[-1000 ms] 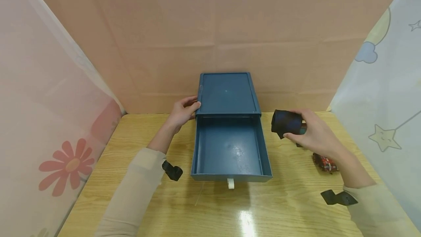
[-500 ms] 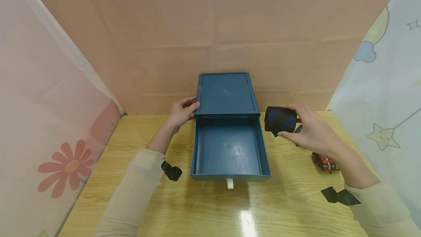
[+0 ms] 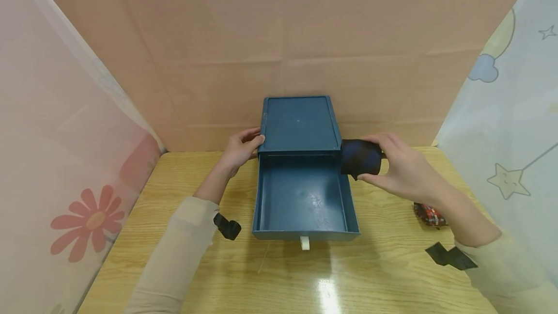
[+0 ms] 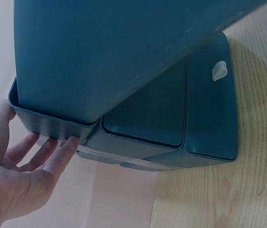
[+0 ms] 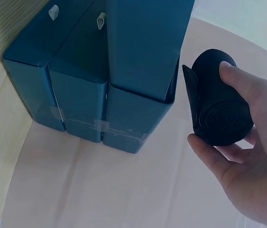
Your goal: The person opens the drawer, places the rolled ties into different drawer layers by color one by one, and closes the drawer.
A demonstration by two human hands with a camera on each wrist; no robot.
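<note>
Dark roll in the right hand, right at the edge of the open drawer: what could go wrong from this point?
1. The dark roll sits over the drawer's right wall, not yet inside; released now, it might catch the rim and fall onto the table.
2. The right hand holds it by the fingertips, with a loose end showing, so it may unroll.
3. The left hand only rests on the cabinet, so a bump could shift it.

The left hand (image 3: pixel 239 151) reaches forward, its fingers extended and relaxed. The right hand (image 3: pixel 403 168) is raised, with fingers and thumb curled in a grip.
</note>
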